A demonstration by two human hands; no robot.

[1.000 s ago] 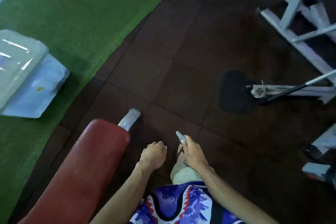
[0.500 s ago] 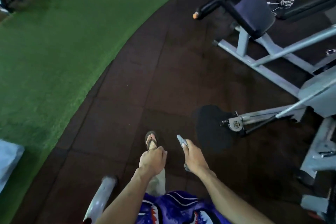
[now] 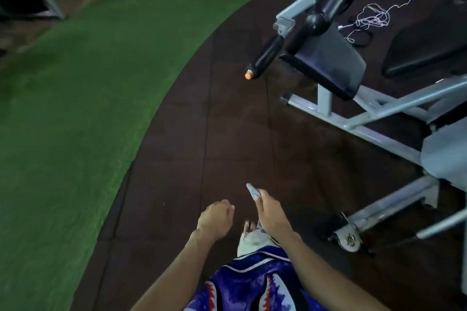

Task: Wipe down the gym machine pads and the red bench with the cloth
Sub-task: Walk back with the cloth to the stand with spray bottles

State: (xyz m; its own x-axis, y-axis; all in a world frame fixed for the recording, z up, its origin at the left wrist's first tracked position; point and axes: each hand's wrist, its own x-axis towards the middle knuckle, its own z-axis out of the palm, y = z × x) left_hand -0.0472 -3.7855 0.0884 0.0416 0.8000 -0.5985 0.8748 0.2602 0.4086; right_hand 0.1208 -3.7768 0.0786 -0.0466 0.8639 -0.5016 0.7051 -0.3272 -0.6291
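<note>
The right hand (image 3: 271, 212) grips a folded grey cloth (image 3: 252, 191), whose end pokes out past the thumb above the dark rubber floor (image 3: 227, 134). The left hand (image 3: 214, 218) is curled into a loose, empty fist beside it. The machine's black seat pad (image 3: 328, 63) sits well apart, ahead to the right.

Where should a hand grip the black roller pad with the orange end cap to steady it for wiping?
Probably around the mid-length of the roller pad, coming from its open floor side at the left: it is a slim cylinder, and the seat pad crowds its right.
</note>
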